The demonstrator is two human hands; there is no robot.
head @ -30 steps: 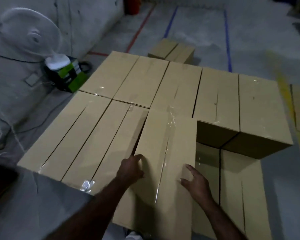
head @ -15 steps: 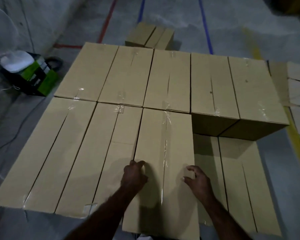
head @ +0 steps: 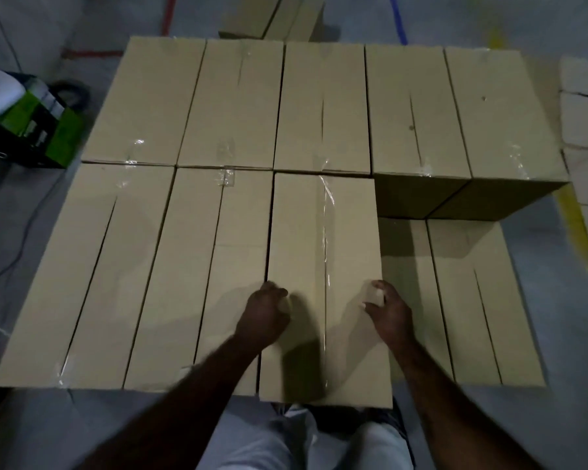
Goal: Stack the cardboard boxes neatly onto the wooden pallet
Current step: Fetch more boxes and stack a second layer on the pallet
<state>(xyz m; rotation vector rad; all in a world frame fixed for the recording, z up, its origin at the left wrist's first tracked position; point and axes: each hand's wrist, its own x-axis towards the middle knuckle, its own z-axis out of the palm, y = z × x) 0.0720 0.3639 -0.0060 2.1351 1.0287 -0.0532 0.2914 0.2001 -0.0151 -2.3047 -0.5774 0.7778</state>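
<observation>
currently the taped box (head: pixel 323 252) sits third from left in the top layer's near row. it is flush against its left neighbour (head: pixel 201 266) and the far row (head: pixel 323 106), with its near end slightly past the stack's near edge. left hand (head: pixel 265 315) is curled at the box's left edge. right hand (head: pixel 389 312) has bent fingers at the right edge. can't tell if either grips. lower-layer boxes (head: pixel 465 300) lie exposed to its right.

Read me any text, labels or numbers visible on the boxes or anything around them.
Nothing legible anywhere.
On the cardboard boxes: no print, only clear tape.
On the green box: pale label patches, too blurred to read.
</observation>
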